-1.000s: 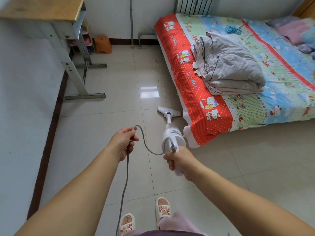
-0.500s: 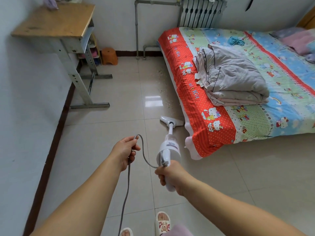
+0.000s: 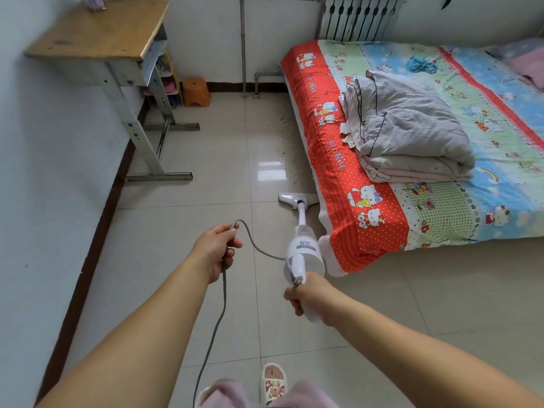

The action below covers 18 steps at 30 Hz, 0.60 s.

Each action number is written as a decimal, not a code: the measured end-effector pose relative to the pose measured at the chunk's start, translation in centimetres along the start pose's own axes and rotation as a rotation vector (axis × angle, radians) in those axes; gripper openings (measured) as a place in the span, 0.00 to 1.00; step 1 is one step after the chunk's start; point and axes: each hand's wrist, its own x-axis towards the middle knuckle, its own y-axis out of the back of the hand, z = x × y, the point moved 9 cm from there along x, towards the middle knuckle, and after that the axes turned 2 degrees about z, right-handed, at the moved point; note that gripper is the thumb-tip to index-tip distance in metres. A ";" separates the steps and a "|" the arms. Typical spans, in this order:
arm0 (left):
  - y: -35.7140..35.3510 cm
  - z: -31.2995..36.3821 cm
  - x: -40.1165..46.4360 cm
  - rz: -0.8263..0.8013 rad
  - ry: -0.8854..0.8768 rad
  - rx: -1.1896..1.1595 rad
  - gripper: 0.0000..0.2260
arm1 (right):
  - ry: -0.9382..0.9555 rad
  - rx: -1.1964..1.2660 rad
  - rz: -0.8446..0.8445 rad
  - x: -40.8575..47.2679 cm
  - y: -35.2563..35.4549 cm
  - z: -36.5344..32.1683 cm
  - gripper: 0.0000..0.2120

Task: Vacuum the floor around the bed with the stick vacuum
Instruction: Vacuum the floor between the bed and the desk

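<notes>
My right hand [image 3: 309, 297] grips the stick vacuum [image 3: 301, 245], its head now pushed further along the bed [image 3: 368, 178] toward scattered debris [image 3: 290, 172], while my left hand [image 3: 216, 250] holds the cord [image 3: 217, 316].

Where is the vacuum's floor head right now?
In the head view, the floor head sits on the tiled floor just left of the bed, beside its red edge, with scattered debris just beyond it.

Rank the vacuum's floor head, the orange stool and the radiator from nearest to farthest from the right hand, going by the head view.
From the right hand:
1. Floor head, on the tiles ahead, beside the bed's red edge.
2. Orange stool, far left, by the back wall near the desk.
3. Radiator, on the back wall behind the bed.
</notes>
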 end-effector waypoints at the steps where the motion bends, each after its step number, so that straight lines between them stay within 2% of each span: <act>1: -0.4 0.1 0.0 -0.002 -0.002 -0.002 0.08 | 0.002 -0.011 -0.015 0.0 0.2 0.1 0.11; 10: -0.6 0.7 1.5 0.007 0.016 0.004 0.08 | 0.008 -0.041 0.025 2.0 1.8 -1.6 0.11; 14: 0.2 1.6 3.4 0.033 0.028 0.011 0.08 | 0.025 -0.069 -0.010 1.2 0.1 -3.1 0.10; 18: -0.1 3.6 5.7 0.013 0.030 0.004 0.08 | 0.035 0.001 -0.051 1.0 -2.5 -5.9 0.09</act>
